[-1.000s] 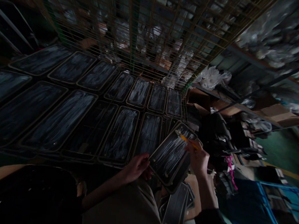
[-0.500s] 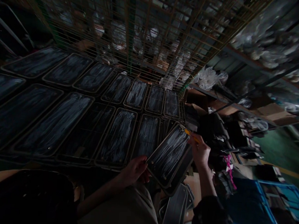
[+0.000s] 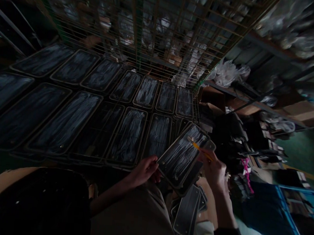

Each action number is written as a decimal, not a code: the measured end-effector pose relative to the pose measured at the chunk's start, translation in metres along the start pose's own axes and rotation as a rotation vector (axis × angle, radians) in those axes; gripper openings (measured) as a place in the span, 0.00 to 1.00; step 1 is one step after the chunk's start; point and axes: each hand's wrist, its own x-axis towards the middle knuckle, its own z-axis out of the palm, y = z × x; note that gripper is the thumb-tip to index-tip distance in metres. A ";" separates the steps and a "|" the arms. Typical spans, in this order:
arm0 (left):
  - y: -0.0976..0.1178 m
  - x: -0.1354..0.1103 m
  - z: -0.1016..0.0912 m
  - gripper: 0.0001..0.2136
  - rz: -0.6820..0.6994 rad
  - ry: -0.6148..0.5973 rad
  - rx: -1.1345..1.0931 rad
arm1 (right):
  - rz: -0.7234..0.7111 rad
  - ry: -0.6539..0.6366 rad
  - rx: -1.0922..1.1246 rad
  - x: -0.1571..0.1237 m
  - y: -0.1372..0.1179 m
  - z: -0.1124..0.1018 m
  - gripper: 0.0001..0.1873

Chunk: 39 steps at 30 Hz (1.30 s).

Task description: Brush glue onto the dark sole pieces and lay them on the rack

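Most laid-out panels [image 3: 127,135] left of the grip carry white streaks, left hand [image 3: 146,168] pinching the held panel [image 3: 181,158] at its corner, right [image 3: 214,168] gripping a yellow-handled tool [image 3: 196,145] over its part-streaked face, unstreaked-looking panels [image 3: 187,211] below.

Dimly lit green floor [image 3: 300,149], cluttered shelves [image 3: 275,46]
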 end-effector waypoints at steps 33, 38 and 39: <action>0.007 0.000 0.002 0.17 -0.023 0.026 0.072 | 0.215 -0.105 0.423 -0.110 -0.080 0.014 0.09; 0.007 0.000 0.000 0.20 0.018 -0.029 0.024 | 0.329 0.045 0.510 -0.073 -0.061 0.026 0.13; 0.008 -0.001 0.001 0.20 0.021 -0.027 0.022 | 0.340 0.103 0.518 -0.063 -0.052 0.029 0.13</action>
